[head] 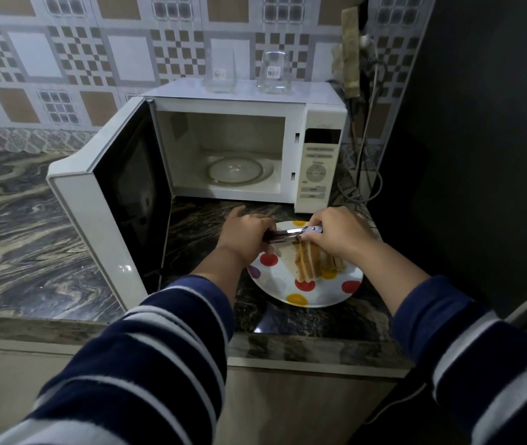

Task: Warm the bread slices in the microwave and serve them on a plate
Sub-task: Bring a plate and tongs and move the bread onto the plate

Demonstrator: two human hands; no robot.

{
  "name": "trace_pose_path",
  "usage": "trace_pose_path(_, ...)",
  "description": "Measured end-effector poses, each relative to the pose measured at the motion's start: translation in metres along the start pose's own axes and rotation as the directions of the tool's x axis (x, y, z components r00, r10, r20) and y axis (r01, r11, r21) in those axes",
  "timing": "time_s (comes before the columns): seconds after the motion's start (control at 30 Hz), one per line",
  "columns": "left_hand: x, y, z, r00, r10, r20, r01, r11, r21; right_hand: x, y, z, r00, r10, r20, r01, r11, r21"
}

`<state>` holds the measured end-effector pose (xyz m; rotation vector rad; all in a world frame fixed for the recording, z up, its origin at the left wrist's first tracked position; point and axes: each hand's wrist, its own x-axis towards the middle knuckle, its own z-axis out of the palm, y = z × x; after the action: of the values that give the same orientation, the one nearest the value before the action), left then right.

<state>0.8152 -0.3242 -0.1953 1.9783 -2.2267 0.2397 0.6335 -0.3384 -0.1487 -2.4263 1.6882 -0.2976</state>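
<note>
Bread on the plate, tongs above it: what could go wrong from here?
1. The bread slices stand on edge; they may topple when the tongs nudge them.
2. The plate sits near the counter edge; a push could slide it off.
3. The microwave door hangs open beside the left hand; an elbow could hit it.

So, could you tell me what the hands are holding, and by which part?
Both hold metal tongs over the bread: left hand grips the dark end, right hand the shiny end.
</note>
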Motion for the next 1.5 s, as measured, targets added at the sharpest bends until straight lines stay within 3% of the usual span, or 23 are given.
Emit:
trace_pose_path(0.33,-0.001,-0.004,0.001,1.000,-0.007,-0.020,0.007,1.000,-0.023,0.006,-0.007,0.013,1.000,-0.002,0.009,0.002,1.000,0.002)
trace_pose_path(0.7,0.003,-0.006,-0.004,0.999,0.009,-0.048,-0.008,1.000,0.030,0.006,-0.003,0.029,0.978,0.061,-0.201,-0.049,0.997,0.062)
trace_pose_path(1.07,0.006,0.002,0.007,0.998,0.052,-0.039,-0.051,0.998,0.030,0.001,-0.001,0.031,0.999,0.036,-0.038,-0.036,0.999,0.010)
trace_pose_path(1.23,-0.001,-0.002,-0.001,0.992,0.128,0.012,-0.128,0.991,0.029,-0.009,-0.003,0.039,0.996,0.011,-0.090,-0.008,1.000,0.029)
trace_pose_path(1.5,-0.008,-0.011,0.010,0.995,-0.072,0.062,0.070,0.997,0.035,-0.024,-0.006,0.062,0.994,0.092,-0.061,-0.090,0.995,0.040)
